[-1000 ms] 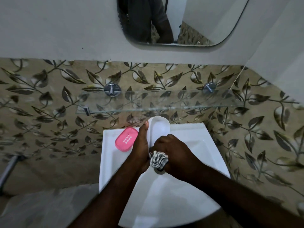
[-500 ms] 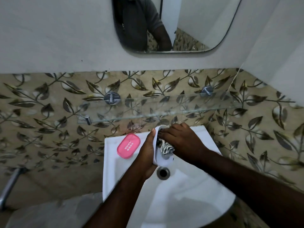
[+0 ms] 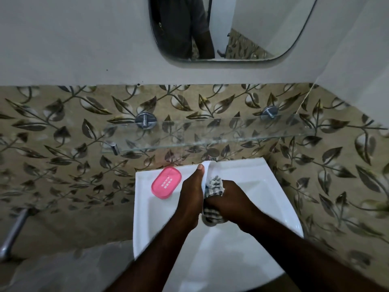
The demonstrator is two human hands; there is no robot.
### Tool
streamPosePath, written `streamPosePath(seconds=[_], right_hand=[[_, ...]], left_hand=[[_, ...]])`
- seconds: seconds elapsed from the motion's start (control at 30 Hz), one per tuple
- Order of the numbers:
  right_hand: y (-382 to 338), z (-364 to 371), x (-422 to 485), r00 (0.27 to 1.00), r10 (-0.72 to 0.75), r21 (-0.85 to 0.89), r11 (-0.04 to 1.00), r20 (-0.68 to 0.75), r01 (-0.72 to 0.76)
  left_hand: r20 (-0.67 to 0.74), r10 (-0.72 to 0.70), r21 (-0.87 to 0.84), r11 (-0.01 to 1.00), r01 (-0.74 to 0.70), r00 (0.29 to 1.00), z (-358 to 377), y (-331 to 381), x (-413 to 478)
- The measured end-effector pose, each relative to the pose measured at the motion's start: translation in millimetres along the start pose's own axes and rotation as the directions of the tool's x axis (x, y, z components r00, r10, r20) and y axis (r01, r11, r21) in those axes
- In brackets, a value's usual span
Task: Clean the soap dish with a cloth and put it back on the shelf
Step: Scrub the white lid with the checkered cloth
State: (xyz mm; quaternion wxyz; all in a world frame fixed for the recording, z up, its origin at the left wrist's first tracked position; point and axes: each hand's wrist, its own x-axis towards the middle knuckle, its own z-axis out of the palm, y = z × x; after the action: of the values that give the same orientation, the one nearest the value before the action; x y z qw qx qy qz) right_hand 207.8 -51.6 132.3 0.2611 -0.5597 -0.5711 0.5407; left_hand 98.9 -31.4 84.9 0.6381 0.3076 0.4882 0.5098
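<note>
From the head view, you are mid-wipe: the white soap dish (image 3: 208, 166) is off the glass shelf (image 3: 210, 135) and held on edge over the sink (image 3: 141, 218), so putting it back is left to do. Your left hand (image 3: 189, 194) grips the dish, thumb up along its rim. Your right hand (image 3: 231, 199) curls its fingers round the bunched striped cloth (image 3: 214, 185), pressing it against the dish. 1 pink tray (image 3: 166, 182) lies on the sink's rim.
</note>
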Motion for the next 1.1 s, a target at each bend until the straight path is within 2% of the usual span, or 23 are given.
streamPosePath(seconds=[0.07, 0.17, 0.27, 0.3, 0.37, 0.43, 0.47, 0.53, 0.57, 0.6, 0.63, 0.67, 0.7, 0.73, 0.77, 0.8, 0.83, 0.87, 0.9, 0.93, 1.0, 1.03, 1.1], right_hand=[[-8, -1, -3, 0.997, 0.075, 0.246, 0.966, 0.032, -0.080], [-20, 3, 1, 0.991, 0.132, 0.482, 0.868, 0.005, -0.118], [-25, 3, 11, 0.968, 0.225, 0.771, 0.634, -0.108, -0.062], [-25, 3, 13, 0.957, 0.248, 0.807, 0.590, -0.150, -0.026], [-21, 7, 12, 0.947, 0.203, 0.772, 0.632, -0.247, 0.066], [-11, 10, 7, 0.939, 0.011, 0.542, 0.819, -0.344, 0.189], [-7, 7, 5, 0.939, -0.129, 0.363, 0.899, -0.318, 0.247], [5, -9, 6, 0.946, -0.304, 0.008, 0.952, -0.117, 0.307], [10, -18, 8, 0.949, -0.315, -0.195, 0.930, 0.018, 0.312], [14, -25, 11, 0.939, -0.310, -0.416, 0.842, 0.149, 0.344], [17, -29, 13, 0.930, -0.280, -0.605, 0.706, 0.239, 0.368], [20, -32, 15, 0.929, -0.268, -0.715, 0.594, 0.256, 0.368], [22, -34, 16, 0.929, -0.306, -0.756, 0.552, 0.208, 0.352], [23, -36, 18, 0.921, -0.374, -0.725, 0.602, 0.113, 0.334], [23, -37, 17, 0.902, -0.429, -0.597, 0.734, -0.039, 0.324], [21, -37, 16, 0.890, -0.398, -0.350, 0.884, -0.221, 0.309], [22, -39, 16, 0.886, -0.292, -0.037, 0.953, -0.359, 0.299], [22, -41, 15, 0.898, -0.161, 0.251, 0.927, -0.410, 0.280], [25, -45, 15, 0.910, -0.063, 0.449, 0.855, -0.410, 0.261], [28, -49, 16, 0.923, -0.009, 0.547, 0.803, -0.386, 0.236], [30, -50, 13, 0.936, -0.006, 0.606, 0.761, -0.352, 0.232], [33, -51, 13, 0.931, -0.040, 0.592, 0.761, -0.364, 0.264], [36, -53, 13, 0.910, -0.091, 0.562, 0.760, -0.404, 0.326]], left_hand=[[0.022, 0.076, 0.034, 0.996, -0.077, 0.997, 2, 3, -2], [0.051, 0.153, 0.052, 0.986, -0.156, 0.987, -5, 9, 3], [0.106, 0.180, -0.016, 0.984, -0.180, 0.978, -7, 9, 3], [0.107, 0.164, -0.041, 0.986, -0.160, 0.981, -5, 5, 1], [0.108, 0.109, -0.107, 0.990, -0.097, 0.988, 0, -3, -4], [0.115, 0.051, -0.167, 0.986, -0.031, 0.992, 0, -6, -6], [0.117, 0.023, -0.183, 0.983, -0.002, 0.993, 0, -4, -7], [0.133, 0.006, -0.156, 0.988, 0.014, 0.991, -2, 0, -10], [0.117, -0.009, -0.102, 0.995, 0.021, 0.993, -2, 0, -9], [0.108, -0.001, -0.043, 0.999, 0.006, 0.994, -2, 0, -7], [0.109, 0.041, 0.035, 0.998, -0.045, 0.993, -1, 1, -4], [0.123, 0.078, 0.111, 0.990, -0.092, 0.989, 3, 4, -1], [0.106, 0.101, 0.148, 0.982, -0.116, 0.989, 7, 6, 0], [0.091, 0.101, 0.131, 0.985, -0.112, 0.991, 9, 9, 3], [0.070, 0.095, 0.094, 0.990, -0.102, 0.993, 9, 11, 6], [0.049, 0.119, 0.055, 0.991, -0.121, 0.992, 7, 9, 10], [0.029, 0.148, 0.042, 0.988, -0.149, 0.989, 3, 6, 14], [0.014, 0.186, 0.069, 0.980, -0.186, 0.983, 1, 4, 16], [0.006, 0.237, 0.147, 0.961, -0.235, 0.972, 2, 2, 16], [0.000, 0.302, 0.281, 0.915, -0.290, 0.953, 5, 0, 16], [0.013, 0.465, 0.602, 0.703, -0.378, 0.885, 16, -1, 13], [0.043, 0.525, 0.693, 0.597, -0.404, 0.850, 24, -2, 11], [0.108, 0.569, 0.739, 0.503, -0.449, 0.815, 35, -1, 7]])
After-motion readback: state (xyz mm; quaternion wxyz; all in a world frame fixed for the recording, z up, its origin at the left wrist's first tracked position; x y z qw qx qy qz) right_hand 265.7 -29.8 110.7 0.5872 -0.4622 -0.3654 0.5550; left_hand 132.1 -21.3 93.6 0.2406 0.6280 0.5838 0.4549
